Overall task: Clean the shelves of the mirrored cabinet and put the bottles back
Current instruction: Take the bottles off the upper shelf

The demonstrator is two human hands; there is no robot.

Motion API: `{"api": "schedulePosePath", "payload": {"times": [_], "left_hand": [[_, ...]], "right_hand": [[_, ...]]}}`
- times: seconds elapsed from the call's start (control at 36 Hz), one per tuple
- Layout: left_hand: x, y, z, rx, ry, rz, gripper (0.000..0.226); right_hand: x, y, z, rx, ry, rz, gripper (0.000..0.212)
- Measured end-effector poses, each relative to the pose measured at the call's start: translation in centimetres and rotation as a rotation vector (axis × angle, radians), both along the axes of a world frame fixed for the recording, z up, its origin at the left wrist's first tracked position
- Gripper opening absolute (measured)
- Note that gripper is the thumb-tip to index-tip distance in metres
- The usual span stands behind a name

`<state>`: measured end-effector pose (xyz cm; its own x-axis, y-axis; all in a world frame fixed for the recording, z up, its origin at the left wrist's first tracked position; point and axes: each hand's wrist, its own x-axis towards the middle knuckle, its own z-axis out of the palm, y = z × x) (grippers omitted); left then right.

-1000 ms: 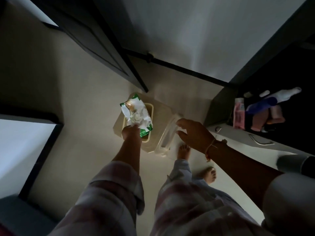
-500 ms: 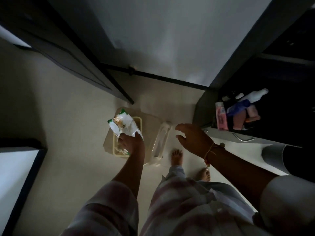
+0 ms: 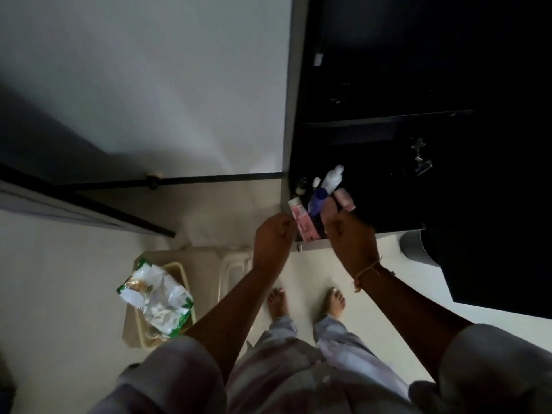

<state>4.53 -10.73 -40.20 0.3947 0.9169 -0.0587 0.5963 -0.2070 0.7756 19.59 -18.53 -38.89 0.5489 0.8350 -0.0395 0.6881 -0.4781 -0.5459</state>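
Several bottles stand bunched on a dark ledge at the foot of the dark cabinet (image 3: 388,121): a pink tube (image 3: 302,223), a blue bottle (image 3: 318,201), a white bottle (image 3: 333,177) and a pink bottle (image 3: 344,199). My left hand (image 3: 272,236) is raised just left of the pink tube, fingers curled, nothing visible in it. My right hand (image 3: 350,238) is right in front of the bottles with a finger up against the blue one; its grip is hidden. A green-and-white wipes pack (image 3: 155,297) lies on the beige bin (image 3: 206,264) on the floor.
A white counter edge (image 3: 418,273) runs under my right arm, with a grey round object (image 3: 415,249) beside it. A dark door (image 3: 89,201) stands open at the left. My bare feet are on the pale floor beside the bin. The light is very dim.
My left hand let go of the wipes pack, which now rests on the bin, and rose to the bottles. My right hand also moved up to the bottles. The view turned toward the cabinet.
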Motion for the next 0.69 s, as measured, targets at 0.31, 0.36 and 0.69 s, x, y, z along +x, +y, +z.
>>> {"api": "schedulePosePath", "payload": {"times": [0.31, 0.36, 0.69], "left_hand": [[8.6, 2.6, -1.4, 0.059, 0.156, -0.155, 0.055], [8.9, 2.9, -1.8, 0.055, 0.188, -0.163, 0.056], [10.3, 3.0, -1.1, 0.064, 0.21, -0.138, 0.039]], "right_hand": [[8.5, 5.3, -0.7, -0.017, 0.196, -0.048, 0.051], [9.1, 6.3, -0.8, -0.026, 0.188, -0.002, 0.054], [10.9, 9.3, -0.9, -0.077, 0.179, 0.202, 0.03]]}}
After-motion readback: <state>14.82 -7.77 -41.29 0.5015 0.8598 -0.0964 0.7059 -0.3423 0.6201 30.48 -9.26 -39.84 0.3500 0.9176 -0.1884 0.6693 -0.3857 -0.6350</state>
